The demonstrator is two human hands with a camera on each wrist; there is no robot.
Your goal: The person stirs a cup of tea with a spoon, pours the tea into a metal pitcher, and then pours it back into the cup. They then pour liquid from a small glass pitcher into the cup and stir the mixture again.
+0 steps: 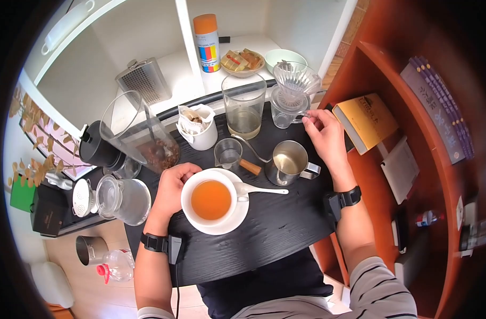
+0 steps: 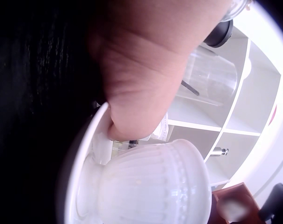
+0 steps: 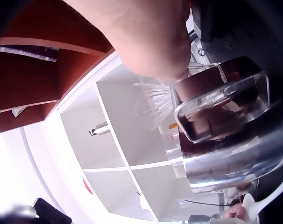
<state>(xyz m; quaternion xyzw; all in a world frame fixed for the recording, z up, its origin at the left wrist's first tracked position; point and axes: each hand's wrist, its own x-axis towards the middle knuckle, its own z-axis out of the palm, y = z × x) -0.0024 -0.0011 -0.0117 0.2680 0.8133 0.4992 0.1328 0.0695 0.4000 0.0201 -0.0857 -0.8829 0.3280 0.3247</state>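
Note:
A white teacup (image 1: 211,200) full of amber tea stands on a white saucer (image 1: 242,215), with a white spoon (image 1: 264,190) lying across the saucer's right side. My left hand (image 1: 174,189) is at the saucer's far left edge, fingers curled; in the left wrist view its thumb side comes over the rim beside the fluted cup (image 2: 146,186). My right hand (image 1: 328,135) pinches the handle of a small glass server (image 1: 282,116), on which a ribbed clear dripper (image 1: 297,80) sits. Just nearer to me stands a steel pitcher (image 1: 287,162), its square handle (image 3: 221,102) large in the right wrist view.
Around the black table (image 1: 285,223) are a small wood-handled glass pitcher (image 1: 228,154), a white mug (image 1: 203,135) with a drip bag, a tall glass (image 1: 243,109) with some liquid, and a glass jar (image 1: 127,199). A yellow box (image 1: 368,122) stands on the right.

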